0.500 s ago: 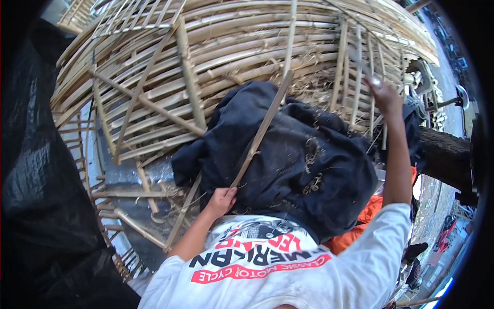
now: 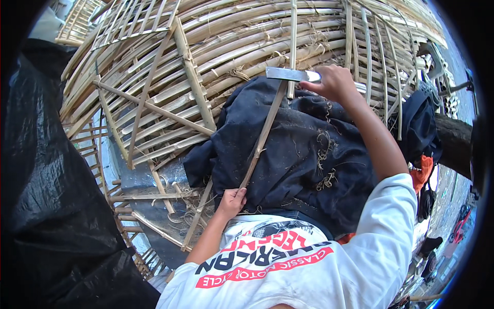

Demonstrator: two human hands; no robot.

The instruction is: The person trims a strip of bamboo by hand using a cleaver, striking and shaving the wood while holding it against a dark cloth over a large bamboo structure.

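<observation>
My left hand (image 2: 231,202) is closed around the lower end of a long split bamboo strip (image 2: 267,129), close to my shirt. The strip slants up and away over a dark cloth (image 2: 303,134) draped across my lap. At its far end lies the flat metal blade of a knife (image 2: 283,74), set crosswise and touching or just over the strip's tip. My right hand (image 2: 337,83) is wrapped around the knife's handle, whose end shows past my fist. Curly shavings (image 2: 327,180) cling to the cloth.
Stacked bamboo slats (image 2: 257,38) fill the area ahead, with a lattice frame (image 2: 198,82) leaning on the left. Loose bamboo pieces (image 2: 159,195) lie beside my left arm. A black plastic sheet (image 2: 46,180) hangs at far left; a dark log (image 2: 453,139) is at right.
My right hand has brought the knife from the upper right, leftward to the strip's far end. My left hand keeps hold of the strip's lower end; the whole view has shifted slightly.
</observation>
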